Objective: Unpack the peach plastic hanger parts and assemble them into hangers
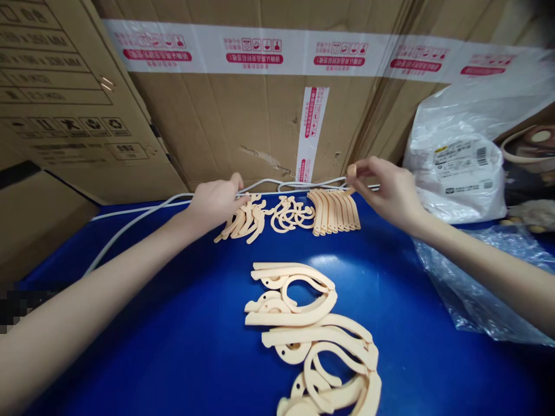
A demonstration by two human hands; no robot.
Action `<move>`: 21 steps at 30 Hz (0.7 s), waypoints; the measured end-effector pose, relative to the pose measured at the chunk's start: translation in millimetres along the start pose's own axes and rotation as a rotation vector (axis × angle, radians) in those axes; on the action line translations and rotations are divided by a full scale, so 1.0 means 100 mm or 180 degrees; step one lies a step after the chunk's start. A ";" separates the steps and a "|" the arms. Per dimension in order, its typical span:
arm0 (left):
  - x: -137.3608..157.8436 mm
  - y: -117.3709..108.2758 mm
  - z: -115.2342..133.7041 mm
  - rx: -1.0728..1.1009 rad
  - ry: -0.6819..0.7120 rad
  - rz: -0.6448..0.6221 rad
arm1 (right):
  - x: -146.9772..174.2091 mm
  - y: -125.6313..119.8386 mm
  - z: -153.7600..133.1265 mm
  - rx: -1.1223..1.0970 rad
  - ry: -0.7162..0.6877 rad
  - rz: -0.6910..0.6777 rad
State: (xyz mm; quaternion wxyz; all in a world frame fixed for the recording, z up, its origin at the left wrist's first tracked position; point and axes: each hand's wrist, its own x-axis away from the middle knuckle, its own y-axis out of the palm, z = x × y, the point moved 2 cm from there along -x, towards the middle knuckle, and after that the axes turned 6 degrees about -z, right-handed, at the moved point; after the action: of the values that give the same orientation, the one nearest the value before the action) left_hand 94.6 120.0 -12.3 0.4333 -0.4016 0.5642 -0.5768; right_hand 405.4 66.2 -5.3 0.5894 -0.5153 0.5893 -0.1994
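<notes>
My left hand (215,202) is over a loose pile of beige plastic hanger arms (249,222) at the back of the blue table. Its fingers are closed at the pile's edge, and what they pinch is hidden. To the right, my right hand (388,188) pinches a beige hanger arm, mostly covered by the fingers, just above a neat row of curved hanger arms (333,212). Between the two groups lie several beige hooks (288,215). Closer to me are folded beige hangers, one (290,319) in the middle and another (321,338) nearer the front edge of view.
Cardboard boxes (217,127) stand like a wall behind the blue table (173,323). White cables (130,231) run along the back. At right are a white plastic package (459,167) and a clear plastic bag (477,289), under my right forearm.
</notes>
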 end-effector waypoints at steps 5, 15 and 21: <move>0.19 0.07 0.58 0.0003 0.1331 0.0578 | 0.25 0.17 -0.03 0.1094 -0.0730 -0.0606; 0.11 0.36 1.07 0.0183 0.2401 0.0296 | 0.42 0.23 -0.04 0.1058 -0.1009 -0.0882; 0.09 0.36 1.09 0.0266 0.2395 0.0391 | 0.43 0.26 0.00 0.0691 -0.0977 -0.0991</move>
State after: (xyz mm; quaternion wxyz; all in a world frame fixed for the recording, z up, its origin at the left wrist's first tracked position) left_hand 197.8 78.8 -44.6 0.2456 -0.1093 0.6828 -0.6794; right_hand 405.8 40.2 -47.8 0.6861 -0.5579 0.3814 -0.2694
